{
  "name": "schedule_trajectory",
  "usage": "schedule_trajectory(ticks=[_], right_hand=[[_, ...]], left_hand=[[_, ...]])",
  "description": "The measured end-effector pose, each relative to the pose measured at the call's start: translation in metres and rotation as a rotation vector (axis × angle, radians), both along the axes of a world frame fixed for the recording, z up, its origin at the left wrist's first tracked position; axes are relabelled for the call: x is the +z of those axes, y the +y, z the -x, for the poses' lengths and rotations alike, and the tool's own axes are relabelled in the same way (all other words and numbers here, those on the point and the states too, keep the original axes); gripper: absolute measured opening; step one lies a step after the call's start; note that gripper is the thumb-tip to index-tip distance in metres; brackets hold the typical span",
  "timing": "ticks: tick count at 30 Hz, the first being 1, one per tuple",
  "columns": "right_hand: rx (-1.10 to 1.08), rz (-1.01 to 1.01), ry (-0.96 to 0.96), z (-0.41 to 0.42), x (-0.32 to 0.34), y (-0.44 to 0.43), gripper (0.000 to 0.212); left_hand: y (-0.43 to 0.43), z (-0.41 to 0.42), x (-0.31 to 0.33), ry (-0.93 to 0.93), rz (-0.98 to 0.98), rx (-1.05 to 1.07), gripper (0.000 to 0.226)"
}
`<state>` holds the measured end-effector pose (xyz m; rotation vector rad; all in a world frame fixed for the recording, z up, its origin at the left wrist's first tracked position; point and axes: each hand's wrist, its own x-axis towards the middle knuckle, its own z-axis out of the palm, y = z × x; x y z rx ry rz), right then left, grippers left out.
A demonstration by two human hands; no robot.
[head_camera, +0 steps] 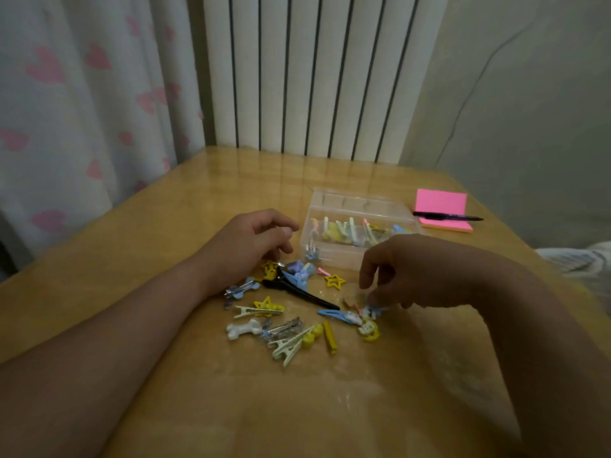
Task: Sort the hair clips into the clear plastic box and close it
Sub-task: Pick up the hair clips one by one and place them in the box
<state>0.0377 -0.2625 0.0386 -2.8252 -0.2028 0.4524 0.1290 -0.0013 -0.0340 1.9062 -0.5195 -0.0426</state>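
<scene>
A pile of hair clips lies on the wooden table: yellow stars, blue snap clips, a white bone clip, a long black clip. The clear plastic box stands open behind the pile, with several pastel clips inside. My left hand rests at the pile's left edge, fingers curled loosely, nothing visibly held. My right hand reaches down in front of the box, fingertips pinching a small blue and white clip at the pile's right side.
A pink sticky-note pad with a black pen across it lies right of the box. A radiator and a heart-print curtain stand behind the table. A cloth edge shows at far right.
</scene>
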Motion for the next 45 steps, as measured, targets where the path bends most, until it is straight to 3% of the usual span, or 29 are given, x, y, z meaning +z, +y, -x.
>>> schedule_trajectory(ticks=[6, 16, 28, 36, 41, 45], right_hand=[[-0.039, 0.037, 0.084, 0.001, -0.004, -0.004, 0.015], [0.017, 0.156, 0.033, 0.007, -0.002, 0.01, 0.012], [-0.025, 0.101, 0.048, 0.006, -0.002, 0.01, 0.033], [0.078, -0.013, -0.088, 0.003, 0.0, 0.002, 0.003], [-0.021, -0.372, -0.424, -0.007, -0.002, 0.011, 0.002], [-0.128, -0.398, -0.548, -0.029, 0.001, 0.024, 0.009]], left_hand=[[-0.001, 0.001, 0.001, -0.01, 0.007, 0.007, 0.02], [0.0, 0.0, 0.002, -0.013, -0.007, -0.008, 0.021], [0.001, -0.002, 0.001, -0.006, 0.0, -0.019, 0.02], [0.0, -0.002, 0.0, -0.007, -0.015, -0.032, 0.019], [0.0, -0.004, 0.0, 0.004, -0.002, -0.039, 0.018], [0.001, -0.005, -0.001, 0.005, 0.002, -0.041, 0.018]])
